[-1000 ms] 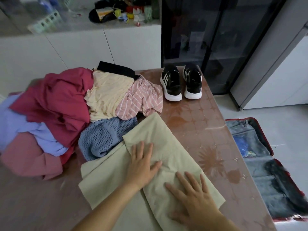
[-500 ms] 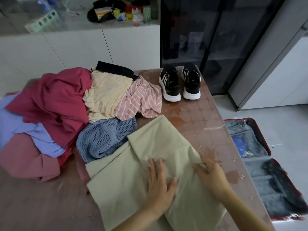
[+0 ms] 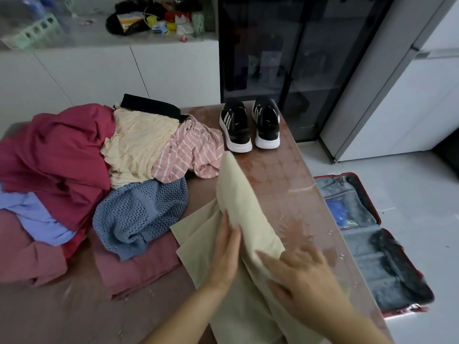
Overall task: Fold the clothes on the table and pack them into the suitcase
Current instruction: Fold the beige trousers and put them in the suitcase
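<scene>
On the near right part of the brown table (image 3: 280, 170) lies a beige garment (image 3: 250, 219), partly folded. One long flap of it stands up from the surface and runs away from the person toward the shoes. The left hand (image 3: 223, 254) rests edge-on against the left face of that flap, fingers straight and together; its thumb is hidden. The right hand (image 3: 305, 279) is blurred and lies on the cloth on the flap's other side, fingers stretched out and pointing left. The two hands are close, with the raised fold between them.

Left of the beige garment sits an unfolded heap of clothes. A blue mesh knit (image 3: 139, 214) lies nearest, on top of a dusty pink piece (image 3: 134, 269). Behind them are a pink striped shirt (image 3: 188, 150), a cream top (image 3: 139, 145) and a large red garment (image 3: 57, 155), with a lilac piece (image 3: 37, 219) at the left edge and a black one (image 3: 149, 105) at the back. A pair of black shoes (image 3: 236, 127) with white soles stands at the far right end of the table, toes toward the person.

A suitcase (image 3: 370, 202) with a red rim and grey lining lies open on the floor just beside the table's right side. Something blue shows in its far half and something dark in its near half. Beyond the table stand a dark glass-fronted cabinet (image 3: 285, 45) and a white counter (image 3: 111, 65) with small clutter on top.
</scene>
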